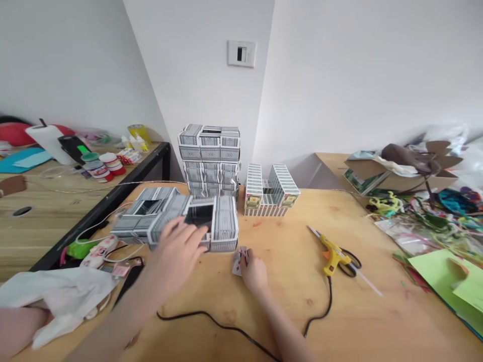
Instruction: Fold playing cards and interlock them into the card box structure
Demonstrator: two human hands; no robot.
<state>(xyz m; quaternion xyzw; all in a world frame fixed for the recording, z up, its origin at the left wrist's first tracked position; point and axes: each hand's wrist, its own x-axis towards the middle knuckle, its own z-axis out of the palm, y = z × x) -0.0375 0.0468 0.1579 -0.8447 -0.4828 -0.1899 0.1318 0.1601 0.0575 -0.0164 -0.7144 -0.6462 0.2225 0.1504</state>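
My right hand [254, 271] pinches a few playing cards [237, 265] with red diamonds, low over the table. My left hand [181, 251] reaches across the front of a block built from folded patterned playing cards [225, 221]. Its fingers are stretched and apart beside the block's dark opening [199, 215]; whether they press on the cards I cannot tell. A similar flat block [145, 208] sits to the left. Behind stands a taller stack of card blocks [211, 161]. To its right is a U-shaped piece of striped cards [269, 193].
A yellow glue gun [332, 257] lies at right with scissors [352, 264] beneath it. Its black cable [211, 315] crosses the table front. White cloth [71, 294] lies at left. A cardboard box [400, 173] and craft scraps fill the right side.
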